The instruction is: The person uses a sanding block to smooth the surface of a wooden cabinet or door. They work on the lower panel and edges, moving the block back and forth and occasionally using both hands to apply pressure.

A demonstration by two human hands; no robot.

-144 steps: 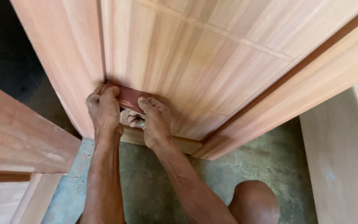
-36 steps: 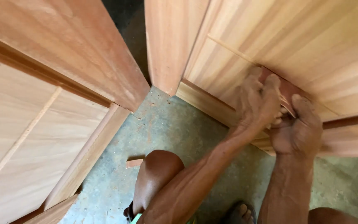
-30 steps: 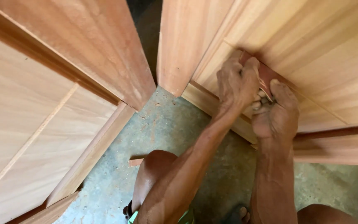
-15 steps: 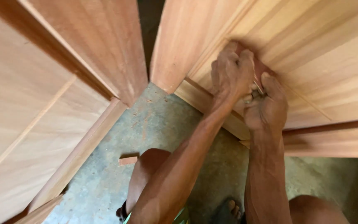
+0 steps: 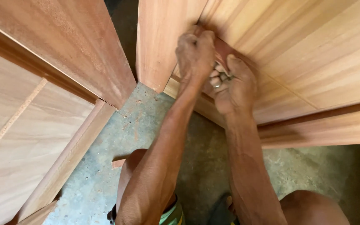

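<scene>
Together, the left hand and right hand press a reddish-brown sanding block against the pale wooden door panel at upper centre, fingers clenched around it, above the concrete floor.

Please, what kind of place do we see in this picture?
Probably a carpentry or joinery workshop. Unfinished wooden door panels stand on a rough concrete floor, another panel leans at the left, and both hands, left hand and right hand, press a reddish-brown sanding piece against the wood.
</scene>
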